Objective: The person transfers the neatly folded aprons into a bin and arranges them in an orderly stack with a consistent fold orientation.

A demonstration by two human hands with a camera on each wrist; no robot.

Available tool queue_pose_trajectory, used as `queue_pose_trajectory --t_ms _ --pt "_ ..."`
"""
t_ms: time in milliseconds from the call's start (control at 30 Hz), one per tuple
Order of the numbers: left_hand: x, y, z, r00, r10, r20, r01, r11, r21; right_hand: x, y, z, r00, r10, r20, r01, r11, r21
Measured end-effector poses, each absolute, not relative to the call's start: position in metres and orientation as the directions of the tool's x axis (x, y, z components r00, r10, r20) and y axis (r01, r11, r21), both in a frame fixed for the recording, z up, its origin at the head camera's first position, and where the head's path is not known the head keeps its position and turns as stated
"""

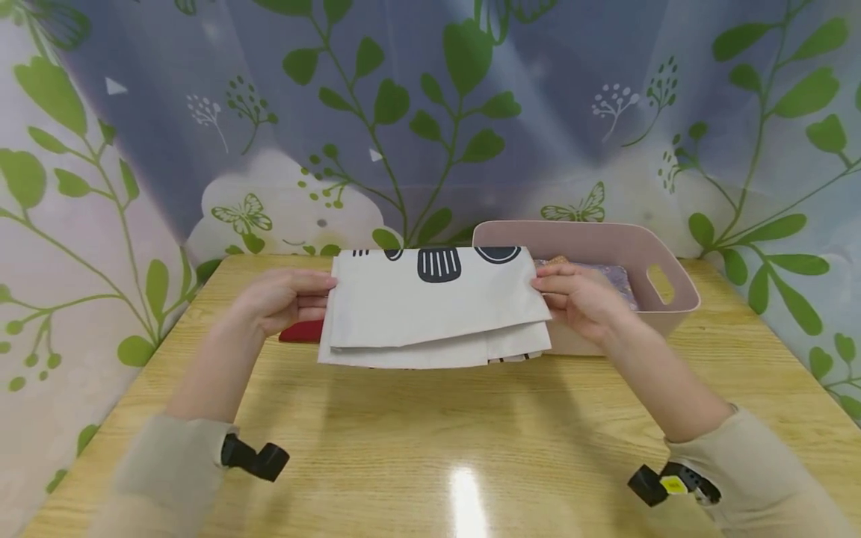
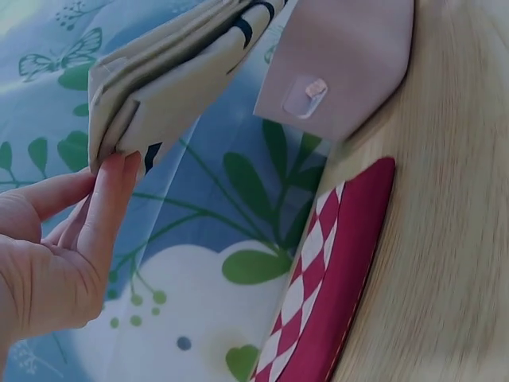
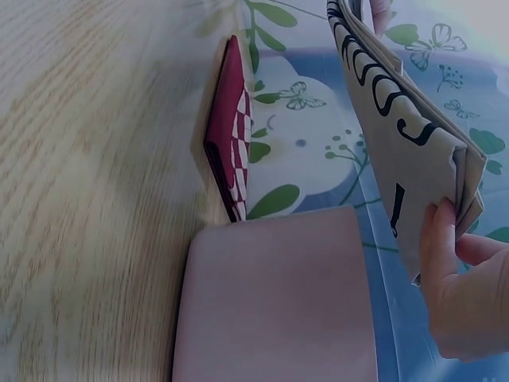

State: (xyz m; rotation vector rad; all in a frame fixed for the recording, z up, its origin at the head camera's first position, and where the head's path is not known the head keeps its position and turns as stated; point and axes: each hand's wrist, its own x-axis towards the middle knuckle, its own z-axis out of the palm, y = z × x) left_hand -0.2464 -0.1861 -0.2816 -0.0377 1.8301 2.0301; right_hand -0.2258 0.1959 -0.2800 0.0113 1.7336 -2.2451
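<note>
A folded white cloth (image 1: pixel 437 306) with black printed shapes is held in the air above the table. My left hand (image 1: pixel 279 300) pinches its left edge between thumb and fingers, and my right hand (image 1: pixel 585 300) pinches the opposite edge. Seen from the left wrist, the cloth (image 2: pixel 171 87) shows several stacked layers above the fingers of the left hand (image 2: pixel 64 247). Black lettering runs along the cloth (image 3: pixel 398 143) in the right wrist view, where the right hand (image 3: pixel 469 286) grips a lower corner.
A pink bin (image 1: pixel 673 299) with folded fabrics (image 1: pixel 608 280) inside stands at the back right of the wooden table (image 1: pixel 403 448). Behind the white cloth lies a folded red cloth (image 2: pixel 350 263) with a red-and-white diamond pattern. A leaf-print curtain (image 1: pixel 417 112) hangs at the back.
</note>
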Motion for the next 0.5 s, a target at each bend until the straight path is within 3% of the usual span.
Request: queue_pose_trajectory --t_ms 500 --pt "-0.265 -0.144 -0.285 -0.924 0.313 -0.218 -0.273 -0.146 0.951 -0.233 0.236 -0.278 -0.958 -0.200 -0.206 0.253 -0.247 -0.935"
